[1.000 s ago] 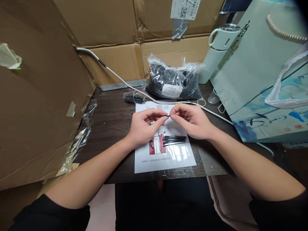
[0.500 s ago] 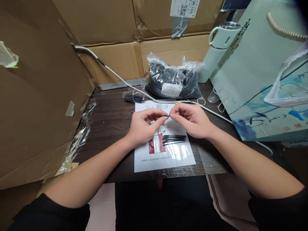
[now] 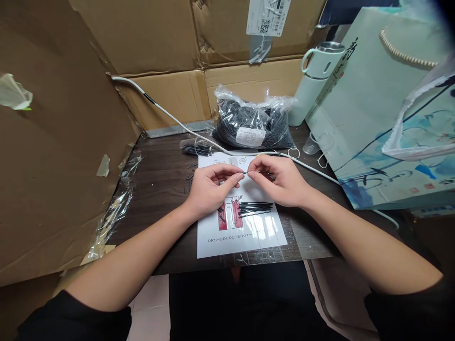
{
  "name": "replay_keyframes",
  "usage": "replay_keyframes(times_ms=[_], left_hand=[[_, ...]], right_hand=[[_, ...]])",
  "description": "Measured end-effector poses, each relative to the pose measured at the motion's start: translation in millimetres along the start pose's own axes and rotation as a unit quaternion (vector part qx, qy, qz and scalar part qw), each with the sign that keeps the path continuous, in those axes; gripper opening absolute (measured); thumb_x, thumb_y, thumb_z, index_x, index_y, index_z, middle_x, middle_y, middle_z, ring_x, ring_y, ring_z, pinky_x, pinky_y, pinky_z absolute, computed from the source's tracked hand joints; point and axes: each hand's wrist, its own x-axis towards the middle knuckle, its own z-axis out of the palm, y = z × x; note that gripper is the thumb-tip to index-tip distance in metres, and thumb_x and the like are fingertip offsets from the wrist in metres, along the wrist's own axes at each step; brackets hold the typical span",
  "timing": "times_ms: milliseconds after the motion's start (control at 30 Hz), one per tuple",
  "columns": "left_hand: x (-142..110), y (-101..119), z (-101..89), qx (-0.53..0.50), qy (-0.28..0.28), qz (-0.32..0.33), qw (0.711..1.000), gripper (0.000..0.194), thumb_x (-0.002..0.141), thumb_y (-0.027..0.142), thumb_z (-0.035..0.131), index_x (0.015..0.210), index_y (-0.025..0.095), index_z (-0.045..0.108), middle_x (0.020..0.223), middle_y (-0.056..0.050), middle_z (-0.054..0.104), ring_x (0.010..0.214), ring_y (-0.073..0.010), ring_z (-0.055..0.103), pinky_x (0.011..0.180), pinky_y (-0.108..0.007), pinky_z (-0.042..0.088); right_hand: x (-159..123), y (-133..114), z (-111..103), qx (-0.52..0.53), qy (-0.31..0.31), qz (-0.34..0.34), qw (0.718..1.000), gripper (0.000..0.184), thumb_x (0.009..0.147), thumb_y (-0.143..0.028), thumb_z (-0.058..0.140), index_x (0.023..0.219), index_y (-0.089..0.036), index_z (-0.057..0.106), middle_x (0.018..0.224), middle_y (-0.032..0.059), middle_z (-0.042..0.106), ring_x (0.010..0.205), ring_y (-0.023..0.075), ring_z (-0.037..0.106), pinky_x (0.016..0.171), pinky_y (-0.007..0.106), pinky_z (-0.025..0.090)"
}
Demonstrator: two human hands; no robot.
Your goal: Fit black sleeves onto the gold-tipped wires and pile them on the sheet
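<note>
Above a printed sheet of paper [image 3: 241,248], my left hand [image 3: 210,190] and my right hand [image 3: 282,183] meet fingertip to fingertip. Both are closed in a pinch on a thin black rod [image 3: 245,173], of which only a short bit shows between the fingers. Whether it is one piece or two joined ones I cannot tell. A row of black rods [image 3: 255,208] lies on the sheet below my right hand. Short black tube pieces [image 3: 222,216] rest by the red picture under my left wrist, and more loose short pieces [image 3: 189,179] are scattered left of that hand.
Behind the sheet sit a clear sleeve of thin black rods [image 3: 197,148] and a big plastic bag [image 3: 227,125] full of black pieces. A white cable [image 3: 170,114] crosses the table. A pale green flask [image 3: 302,97] and paper bag [image 3: 355,128] stand right; cardboard [image 3: 159,38] walls enclose the table.
The view has shifted slightly. My fingertips have moved a little apart, with my right hand turned slightly; both still pinch the black rod.
</note>
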Motion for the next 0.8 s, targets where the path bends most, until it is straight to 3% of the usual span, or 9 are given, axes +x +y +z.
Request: replay_keyframes(times_ms=[500,800], left_hand=[[-1.9,3.7,3.8,-0.018,0.004,0.024,1.0,0.025,0.08,0.035,0.094,0.094,0.016,0.086,0.091,-0.009,0.084,0.072,-0.0164,0.078,0.069,-0.028,0.068],[-3.6,-1.4,0.2,0.049,0.008,0.056,0.997,0.022,0.085,0.036,0.089,0.098,0.018,0.087,0.095,-0.009,0.084,0.082,-0.02,0.08,0.075,-0.032,0.068]], right_hand=[[-0.8,0.3,4.9,0.101,-0.018,0.059,0.993,0.017,0.103,-0.033,0.066,0.093,-0.019,0.068,0.085,0.0025,0.065,0.073,0.0163,0.055,0.066,0.031,0.042],[2.3,2.8,6.3,0.239,-0.044,0.14,0.96,0.03,0.096,-0.046,0.076,0.087,-0.018,0.068,0.074,-0.0009,0.057,0.066,0.0129,0.047,0.061,0.029,0.038]])
